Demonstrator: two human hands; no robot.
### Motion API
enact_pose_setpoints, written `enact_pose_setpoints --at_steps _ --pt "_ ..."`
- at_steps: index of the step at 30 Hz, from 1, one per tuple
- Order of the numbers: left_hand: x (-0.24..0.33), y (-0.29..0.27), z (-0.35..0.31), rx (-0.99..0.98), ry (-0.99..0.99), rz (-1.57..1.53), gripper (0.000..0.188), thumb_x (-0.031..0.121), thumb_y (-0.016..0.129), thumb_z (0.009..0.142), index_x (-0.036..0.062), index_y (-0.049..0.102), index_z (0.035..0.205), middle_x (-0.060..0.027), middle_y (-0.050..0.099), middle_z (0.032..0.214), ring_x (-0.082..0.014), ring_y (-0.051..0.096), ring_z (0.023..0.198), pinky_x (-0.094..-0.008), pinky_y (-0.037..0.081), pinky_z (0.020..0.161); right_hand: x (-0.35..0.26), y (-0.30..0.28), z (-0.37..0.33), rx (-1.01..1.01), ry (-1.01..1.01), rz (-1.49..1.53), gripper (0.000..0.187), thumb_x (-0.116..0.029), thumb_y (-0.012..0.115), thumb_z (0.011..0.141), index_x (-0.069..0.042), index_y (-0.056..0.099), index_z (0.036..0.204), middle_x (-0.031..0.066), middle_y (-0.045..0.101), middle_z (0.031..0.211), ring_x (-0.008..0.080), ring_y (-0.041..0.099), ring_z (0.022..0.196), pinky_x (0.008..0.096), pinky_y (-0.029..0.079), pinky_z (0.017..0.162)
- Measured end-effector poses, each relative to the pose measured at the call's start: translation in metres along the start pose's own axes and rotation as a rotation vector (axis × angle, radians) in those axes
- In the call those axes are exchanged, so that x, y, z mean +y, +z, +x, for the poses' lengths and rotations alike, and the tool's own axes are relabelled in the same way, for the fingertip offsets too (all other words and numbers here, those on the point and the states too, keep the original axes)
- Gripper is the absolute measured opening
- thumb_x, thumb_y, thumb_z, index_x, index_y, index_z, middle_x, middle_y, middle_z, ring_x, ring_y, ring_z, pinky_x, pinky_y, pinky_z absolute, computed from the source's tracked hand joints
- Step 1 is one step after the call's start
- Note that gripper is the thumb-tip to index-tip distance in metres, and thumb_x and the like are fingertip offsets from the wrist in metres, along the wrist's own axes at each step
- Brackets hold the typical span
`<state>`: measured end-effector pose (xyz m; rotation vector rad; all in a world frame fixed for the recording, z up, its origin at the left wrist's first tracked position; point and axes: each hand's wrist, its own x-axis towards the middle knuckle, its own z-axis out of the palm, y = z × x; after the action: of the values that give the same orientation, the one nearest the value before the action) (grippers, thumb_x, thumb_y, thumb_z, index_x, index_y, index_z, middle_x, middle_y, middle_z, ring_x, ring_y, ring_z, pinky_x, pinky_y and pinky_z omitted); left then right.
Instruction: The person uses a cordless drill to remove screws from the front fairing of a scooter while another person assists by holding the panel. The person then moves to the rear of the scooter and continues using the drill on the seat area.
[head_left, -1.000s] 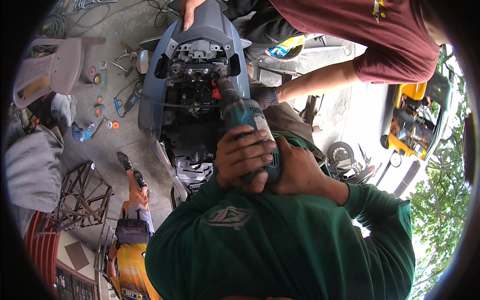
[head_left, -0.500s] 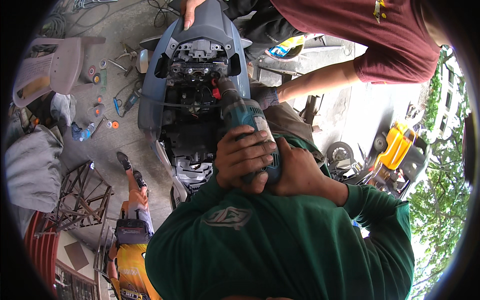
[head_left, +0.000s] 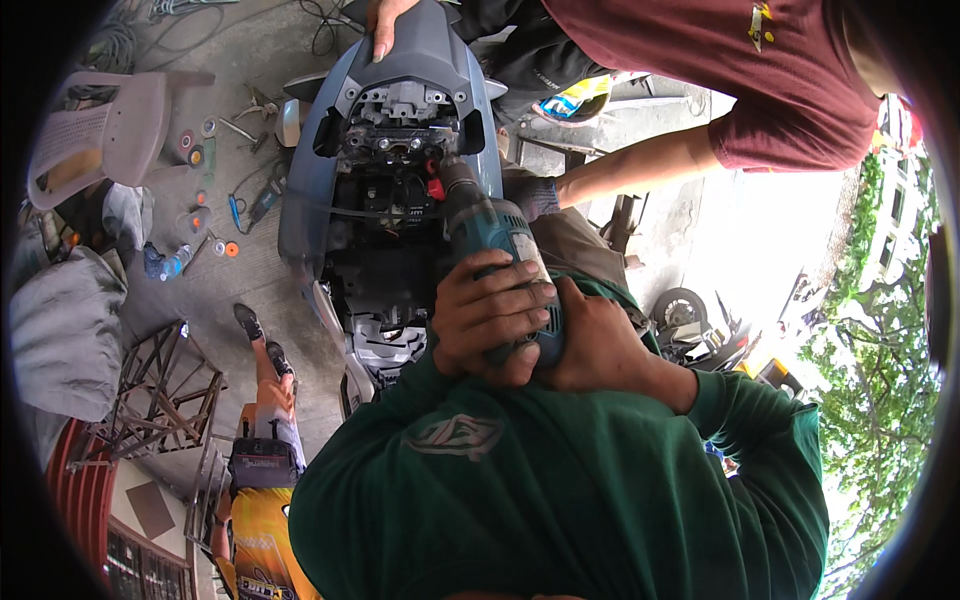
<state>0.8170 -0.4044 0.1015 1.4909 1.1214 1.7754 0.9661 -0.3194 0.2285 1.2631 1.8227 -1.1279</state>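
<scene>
My left hand (head_left: 488, 318) is wrapped around the body of a teal power drill (head_left: 493, 228), fingers across its top. My right hand (head_left: 598, 345) is closed around the drill's rear end, its fingers largely hidden behind the tool. The drill's metal front points into the opened body of a grey-blue motorcycle (head_left: 352, 90), beside a red part (head_left: 436, 189). Where the tip meets the machine is hidden. Below the tail panel, bare mounts, wires and a black compartment (head_left: 378, 285) show.
A person in a maroon shirt (head_left: 690, 60) has a bare hand (head_left: 388, 22) on the tail panel and a gloved hand (head_left: 537, 196) beside the drill. Left are a plastic chair (head_left: 130, 130), an angle grinder (head_left: 266, 198), a water bottle (head_left: 178, 262) and a metal frame (head_left: 165, 400).
My hands and the drill stay nearly in place. At the right, the yellow vehicle has slid down, mostly out of sight behind my sleeve. The yellow-shirted person at lower left has shifted slightly.
</scene>
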Motion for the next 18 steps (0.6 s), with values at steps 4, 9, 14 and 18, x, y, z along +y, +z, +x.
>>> enact_pose_setpoints --at_steps 4,9,14,18 --pt "-0.0006 0.0012 -0.001 0.016 0.014 0.002 0.03 0.027 0.063 0.086 0.0025 0.074 0.1 -0.0179 0.081 0.106 -0.0379 0.077 0.11 -0.0564 0.054 0.102 0.0005 -0.0001 -0.001 -0.014 0.006 0.004 0.072 -0.036 0.081 0.07 0.009 0.047 0.115 0.0291 0.072 0.083 0.0478 0.075 0.082 0.0546 0.061 0.077" --pt "-0.0002 0.0031 -0.0025 0.027 0.007 0.014 0.031 0.027 0.062 0.086 0.0022 0.074 0.099 -0.0182 0.081 0.104 -0.0383 0.077 0.108 -0.0564 0.054 0.101 0.0022 -0.0023 -0.0004 -0.037 0.0 -0.029 0.072 -0.036 0.08 0.071 0.009 0.047 0.116 0.0292 0.073 0.084 0.047 0.075 0.081 0.0536 0.061 0.076" --pt "-0.0011 0.0037 -0.0004 0.046 0.024 0.008 0.03 0.027 0.063 0.086 0.002 0.074 0.098 -0.0186 0.081 0.102 -0.0386 0.077 0.107 -0.0564 0.055 0.1 0.0009 -0.0012 0.0007 -0.022 -0.003 -0.019 0.074 -0.038 0.081 0.07 0.01 0.047 0.116 0.0287 0.073 0.084 0.0465 0.076 0.081 0.0531 0.061 0.076" --pt "-0.0012 0.0029 0.0006 0.027 0.013 0.004 0.03 0.028 0.063 0.087 0.0021 0.074 0.097 -0.0188 0.081 0.101 -0.0386 0.077 0.107 -0.0564 0.055 0.1 0.0009 -0.0008 -0.0001 -0.016 -0.006 -0.004 0.074 -0.039 0.082 0.07 0.009 0.048 0.115 0.0284 0.073 0.084 0.0466 0.076 0.081 0.0531 0.061 0.076"
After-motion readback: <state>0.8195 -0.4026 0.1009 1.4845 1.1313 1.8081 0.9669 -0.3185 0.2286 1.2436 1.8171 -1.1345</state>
